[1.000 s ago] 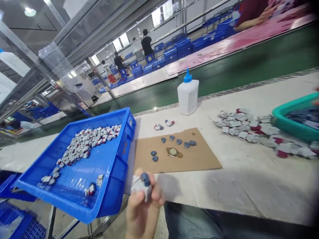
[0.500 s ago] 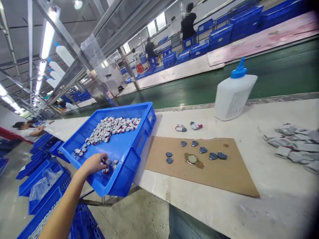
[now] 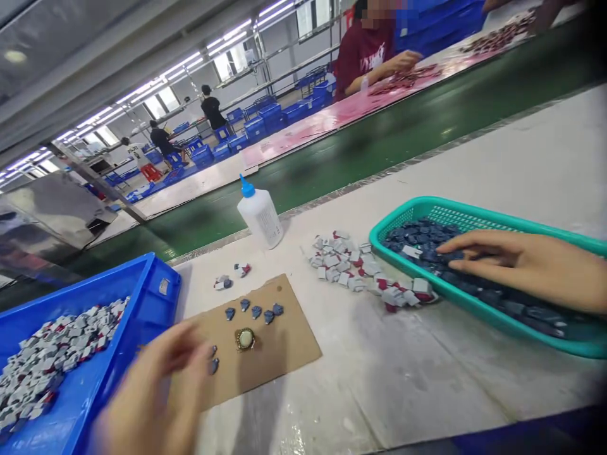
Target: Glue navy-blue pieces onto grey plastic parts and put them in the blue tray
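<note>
My right hand (image 3: 526, 262) reaches over a green basket (image 3: 474, 297) full of small dark blue plastic pieces (image 3: 422, 235). Its fingers are apart, with the tips at the pieces. One pale piece (image 3: 411, 251) lies among them. My left hand (image 3: 161, 385), smeared by motion, is above the left part of a cardboard sheet (image 3: 279, 351), close to two dark blue pieces (image 3: 214, 365). Whether it holds anything does not show. On the cardboard lie several more dark blue pieces (image 3: 257, 311) and a small round cap-like dish (image 3: 245, 339) with pale contents.
At left stands a blue bin (image 3: 164, 278) of grey-and-red pieces (image 3: 66, 344). More such pieces (image 3: 346, 262) lie beside the basket. A white bottle (image 3: 260, 218) with a blue nozzle stands near the green conveyor belt (image 3: 313, 164). Across it sits a co-worker (image 3: 370, 57).
The view has swung right, bringing the basket and my right hand into sight. My left hand has left the blue bin and moved right to the cardboard.
</note>
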The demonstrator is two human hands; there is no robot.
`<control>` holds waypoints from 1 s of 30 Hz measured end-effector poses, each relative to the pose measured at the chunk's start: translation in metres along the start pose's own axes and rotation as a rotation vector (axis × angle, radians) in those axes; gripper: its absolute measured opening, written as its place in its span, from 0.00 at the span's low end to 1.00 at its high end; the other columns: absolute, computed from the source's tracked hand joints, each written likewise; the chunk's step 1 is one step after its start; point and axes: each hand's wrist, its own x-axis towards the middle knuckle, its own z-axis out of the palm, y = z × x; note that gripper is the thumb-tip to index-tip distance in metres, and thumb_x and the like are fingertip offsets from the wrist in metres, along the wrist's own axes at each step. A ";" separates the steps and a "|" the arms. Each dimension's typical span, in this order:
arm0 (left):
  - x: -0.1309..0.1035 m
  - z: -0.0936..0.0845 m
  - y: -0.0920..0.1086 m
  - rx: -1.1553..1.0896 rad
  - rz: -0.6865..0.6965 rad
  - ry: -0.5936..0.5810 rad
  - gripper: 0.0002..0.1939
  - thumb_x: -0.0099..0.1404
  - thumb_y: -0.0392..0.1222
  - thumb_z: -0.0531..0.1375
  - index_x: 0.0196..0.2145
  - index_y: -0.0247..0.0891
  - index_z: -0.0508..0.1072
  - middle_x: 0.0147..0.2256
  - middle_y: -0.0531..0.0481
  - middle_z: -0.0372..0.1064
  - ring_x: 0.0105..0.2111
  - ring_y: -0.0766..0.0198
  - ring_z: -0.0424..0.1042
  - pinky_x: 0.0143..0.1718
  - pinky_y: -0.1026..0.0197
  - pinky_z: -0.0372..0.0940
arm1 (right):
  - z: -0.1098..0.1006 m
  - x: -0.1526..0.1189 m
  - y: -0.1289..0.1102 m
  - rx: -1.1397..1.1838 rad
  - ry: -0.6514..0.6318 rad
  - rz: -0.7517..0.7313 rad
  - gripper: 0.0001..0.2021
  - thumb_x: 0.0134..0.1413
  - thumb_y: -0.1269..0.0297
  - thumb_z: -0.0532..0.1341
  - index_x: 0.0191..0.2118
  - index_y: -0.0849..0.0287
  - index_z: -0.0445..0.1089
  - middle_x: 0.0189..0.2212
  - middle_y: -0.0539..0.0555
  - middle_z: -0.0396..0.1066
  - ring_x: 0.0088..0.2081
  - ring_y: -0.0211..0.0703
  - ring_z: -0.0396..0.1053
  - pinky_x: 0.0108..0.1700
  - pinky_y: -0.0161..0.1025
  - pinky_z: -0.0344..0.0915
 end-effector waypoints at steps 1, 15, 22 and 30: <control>0.010 0.027 0.003 0.047 0.035 -0.051 0.18 0.51 0.45 0.64 0.41 0.45 0.72 0.37 0.48 0.71 0.37 0.54 0.69 0.39 0.56 0.62 | -0.002 0.000 -0.002 0.042 -0.079 -0.004 0.11 0.44 0.69 0.64 0.38 0.58 0.72 0.36 0.55 0.70 0.35 0.36 0.68 0.36 0.31 0.62; 0.043 0.122 -0.002 0.008 -0.048 -0.541 0.20 0.49 0.45 0.64 0.40 0.35 0.72 0.28 0.48 0.65 0.31 0.58 0.64 0.34 0.57 0.62 | -0.003 -0.014 -0.004 -0.005 0.048 -0.242 0.15 0.51 0.60 0.57 0.46 0.52 0.65 0.37 0.54 0.67 0.36 0.39 0.65 0.35 0.35 0.60; 0.006 0.062 -0.012 -0.458 -0.363 -0.258 0.21 0.52 0.55 0.62 0.38 0.37 0.73 0.30 0.50 0.66 0.27 0.70 0.65 0.22 0.72 0.62 | 0.011 -0.027 -0.044 0.134 0.050 -0.125 0.14 0.46 0.57 0.59 0.41 0.54 0.67 0.32 0.56 0.69 0.32 0.42 0.68 0.33 0.37 0.63; -0.041 -0.014 -0.068 -0.647 -0.484 0.342 0.19 0.42 0.45 0.70 0.34 0.36 0.75 0.28 0.51 0.70 0.22 0.73 0.65 0.21 0.72 0.65 | 0.120 -0.040 -0.161 0.134 -0.386 -0.795 0.09 0.55 0.66 0.54 0.41 0.60 0.67 0.31 0.52 0.70 0.29 0.36 0.67 0.31 0.33 0.63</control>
